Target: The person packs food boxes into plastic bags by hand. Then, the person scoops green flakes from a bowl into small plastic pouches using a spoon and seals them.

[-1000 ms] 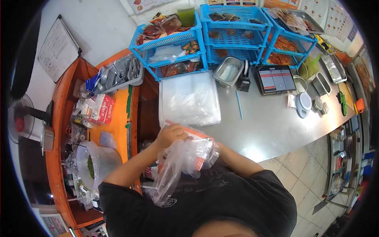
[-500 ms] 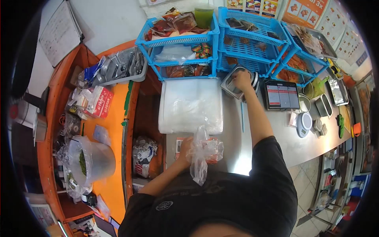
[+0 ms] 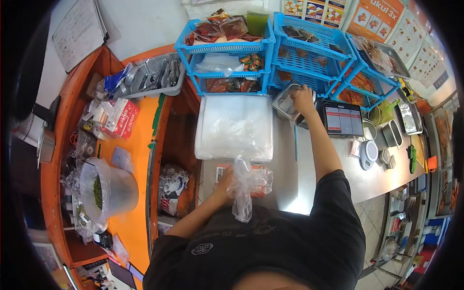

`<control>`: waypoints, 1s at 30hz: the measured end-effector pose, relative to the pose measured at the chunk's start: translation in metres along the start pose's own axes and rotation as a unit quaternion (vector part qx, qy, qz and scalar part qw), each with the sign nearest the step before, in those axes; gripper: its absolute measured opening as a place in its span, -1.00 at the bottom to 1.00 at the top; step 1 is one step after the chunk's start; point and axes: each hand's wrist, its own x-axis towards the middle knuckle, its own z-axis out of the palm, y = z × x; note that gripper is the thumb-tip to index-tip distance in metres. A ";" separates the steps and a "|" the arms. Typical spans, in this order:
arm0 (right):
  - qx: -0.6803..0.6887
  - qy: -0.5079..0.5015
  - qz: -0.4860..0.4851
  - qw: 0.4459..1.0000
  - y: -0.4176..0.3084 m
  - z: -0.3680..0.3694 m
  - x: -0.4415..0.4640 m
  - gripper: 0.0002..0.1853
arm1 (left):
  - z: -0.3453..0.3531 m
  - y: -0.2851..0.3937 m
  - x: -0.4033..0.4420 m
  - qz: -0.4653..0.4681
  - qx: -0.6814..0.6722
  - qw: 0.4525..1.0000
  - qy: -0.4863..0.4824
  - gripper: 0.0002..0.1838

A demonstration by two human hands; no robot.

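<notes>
My left hand point(image 3: 224, 183) rests at the left side of a clear plastic bag point(image 3: 242, 200), its fingers curled against the bag and partly hidden by it. The gathered top of the bag stands up toward me, and an orange-and-white printed pack point(image 3: 261, 181) shows through the film. My right hand point(image 3: 303, 100) is stretched forward over a rectangular metal container point(image 3: 287, 114). Its fingers are bent down at the container's right side, and the fingertips are too small to show what they hold.
A stack of clear plastic bags point(image 3: 234, 128) lies ahead, before blue tiered baskets point(image 3: 227, 48) of packets. A tablet point(image 3: 342, 119) and a small scale point(image 3: 368, 154) stand right. On the left, an orange counter point(image 3: 143, 193) carries a bag-lined bucket point(image 3: 118, 191).
My right hand has shifted slightly right, from over the metal container's opening to its right side. My left hand stays at the bag. The whole view has tilted a little.
</notes>
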 end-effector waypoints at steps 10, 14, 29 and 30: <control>0.502 0.120 0.241 0.822 -0.004 -0.023 -0.012 -0.94 | -0.014 0.024 -0.001 -0.038 0.044 0.995 -0.086 -0.61; 0.727 0.136 0.279 0.612 -0.045 -0.050 -0.020 -0.97 | -0.002 0.018 -0.015 -0.012 0.095 0.995 0.027 -0.69; 0.645 -0.090 0.211 0.728 -0.241 -0.063 -0.196 -0.91 | -0.004 0.031 -0.025 -0.028 -0.063 0.996 0.057 -0.61; 0.597 -0.078 0.192 0.775 -0.236 -0.074 -0.195 -0.91 | -0.003 0.029 -0.026 -0.032 -0.060 0.996 0.050 -0.62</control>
